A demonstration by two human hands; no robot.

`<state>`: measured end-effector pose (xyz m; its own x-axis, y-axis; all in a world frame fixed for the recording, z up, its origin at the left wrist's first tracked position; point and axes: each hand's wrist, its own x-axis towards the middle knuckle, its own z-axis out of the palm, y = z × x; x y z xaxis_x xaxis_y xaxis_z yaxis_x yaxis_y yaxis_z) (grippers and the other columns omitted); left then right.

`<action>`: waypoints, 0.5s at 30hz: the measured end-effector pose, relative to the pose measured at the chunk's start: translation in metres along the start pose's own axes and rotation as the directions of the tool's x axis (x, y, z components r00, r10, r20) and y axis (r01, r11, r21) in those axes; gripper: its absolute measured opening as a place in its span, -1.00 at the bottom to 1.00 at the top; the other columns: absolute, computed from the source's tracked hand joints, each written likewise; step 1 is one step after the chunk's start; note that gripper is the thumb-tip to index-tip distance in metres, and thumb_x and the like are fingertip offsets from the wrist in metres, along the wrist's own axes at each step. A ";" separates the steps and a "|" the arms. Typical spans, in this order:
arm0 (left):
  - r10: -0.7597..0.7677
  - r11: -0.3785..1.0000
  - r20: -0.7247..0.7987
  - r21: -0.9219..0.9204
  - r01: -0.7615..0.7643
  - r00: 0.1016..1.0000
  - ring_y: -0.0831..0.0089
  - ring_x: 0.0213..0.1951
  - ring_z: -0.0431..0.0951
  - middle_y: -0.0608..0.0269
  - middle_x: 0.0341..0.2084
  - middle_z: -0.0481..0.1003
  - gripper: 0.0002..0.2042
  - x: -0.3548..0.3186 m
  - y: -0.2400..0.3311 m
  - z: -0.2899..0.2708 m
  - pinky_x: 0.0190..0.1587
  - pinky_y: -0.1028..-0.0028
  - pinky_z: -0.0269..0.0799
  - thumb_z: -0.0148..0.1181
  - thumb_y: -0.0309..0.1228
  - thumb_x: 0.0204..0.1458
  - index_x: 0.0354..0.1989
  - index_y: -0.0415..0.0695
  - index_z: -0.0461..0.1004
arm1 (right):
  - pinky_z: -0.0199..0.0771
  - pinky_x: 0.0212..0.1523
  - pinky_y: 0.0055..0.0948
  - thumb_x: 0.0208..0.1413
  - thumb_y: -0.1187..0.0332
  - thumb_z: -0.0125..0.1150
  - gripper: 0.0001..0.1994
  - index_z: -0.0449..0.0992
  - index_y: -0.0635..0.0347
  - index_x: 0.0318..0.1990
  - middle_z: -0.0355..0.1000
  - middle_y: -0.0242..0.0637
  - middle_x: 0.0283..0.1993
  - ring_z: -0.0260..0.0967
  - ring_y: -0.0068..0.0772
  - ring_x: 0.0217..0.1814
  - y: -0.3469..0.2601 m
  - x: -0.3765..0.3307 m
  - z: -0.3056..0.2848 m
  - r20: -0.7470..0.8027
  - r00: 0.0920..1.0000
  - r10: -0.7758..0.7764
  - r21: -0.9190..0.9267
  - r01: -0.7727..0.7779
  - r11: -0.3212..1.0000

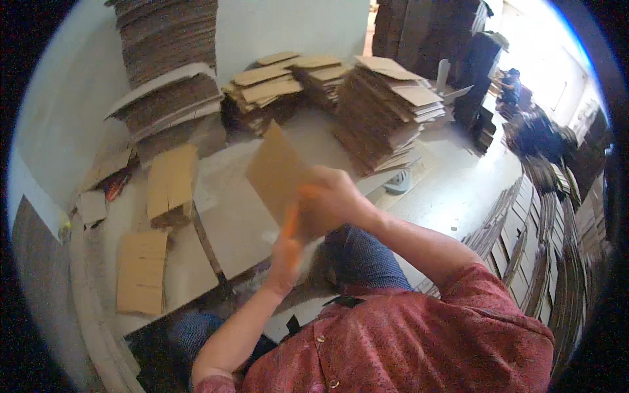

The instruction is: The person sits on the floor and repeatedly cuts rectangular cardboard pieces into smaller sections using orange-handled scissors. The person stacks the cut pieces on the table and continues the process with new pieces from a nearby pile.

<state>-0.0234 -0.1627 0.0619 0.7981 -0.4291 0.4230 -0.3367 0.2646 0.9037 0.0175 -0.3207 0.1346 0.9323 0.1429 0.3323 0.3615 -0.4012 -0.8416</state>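
A flat brown cardboard piece (278,167) is held up at a tilt in front of me, above the near edge of the low table. My right hand (333,198) is closed on its right side. At its lower corner my left hand (285,252) is closed too, blurred by motion. Something orange (291,219) shows at the fingers of both hands; I cannot make out whether it is finger covering or a tool. Over to the left on the tabletop (229,223) lie a small stack of cardboard pieces (171,183) and a flat cardboard piece with slits (141,272).
Tall cardboard stacks (386,108) and lower piles (265,85) stand at the table's back. A big stack (167,39) leans by the wall. Bundled cardboard sheets (531,242) cover the floor at right. A person (510,88) is far off at right.
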 end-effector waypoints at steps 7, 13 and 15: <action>-0.084 0.905 -0.211 0.393 0.163 0.974 0.39 -0.13 0.45 0.10 -0.12 0.44 -0.64 -0.019 -0.035 -0.031 -0.10 0.45 0.38 0.00 -0.27 0.11 -0.02 -0.28 0.36 | 0.38 -0.33 -0.13 -0.02 0.55 -0.09 -0.63 0.27 0.20 0.01 0.39 0.05 -0.32 0.40 0.04 -0.27 -0.096 0.043 -0.130 -0.181 0.712 -0.678 -0.812 0.281 0.512; 0.111 0.753 -0.048 0.655 -0.052 0.993 0.16 -0.23 0.52 -0.02 -0.19 0.46 -0.73 -0.021 -0.037 -0.036 -0.18 0.39 0.44 0.16 -0.42 -0.03 -0.13 -0.22 0.44 | 0.31 -0.05 -0.09 -0.03 0.53 -0.06 -0.62 0.28 0.15 0.02 0.33 -0.05 -0.09 0.27 0.00 -0.01 -0.013 0.139 -0.203 -0.220 0.872 -0.436 -0.969 -0.143 0.203; 0.195 0.615 0.010 0.778 -0.130 0.981 0.14 -0.21 0.50 0.00 -0.16 0.45 -0.72 -0.018 -0.041 -0.044 -0.17 0.36 0.44 0.17 -0.44 -0.06 -0.13 -0.19 0.45 | 0.25 0.01 -0.10 0.01 0.44 -0.01 -0.66 0.33 0.17 0.00 0.36 -0.03 -0.09 0.28 0.01 -0.01 0.061 0.145 -0.232 -0.038 0.921 -0.389 -0.969 0.060 0.239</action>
<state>-0.0017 -0.1285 0.0141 0.7121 -0.3778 0.5918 -0.6996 -0.4528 0.5527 0.1716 -0.5343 0.2306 0.7174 0.2527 0.6492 0.1297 -0.9641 0.2319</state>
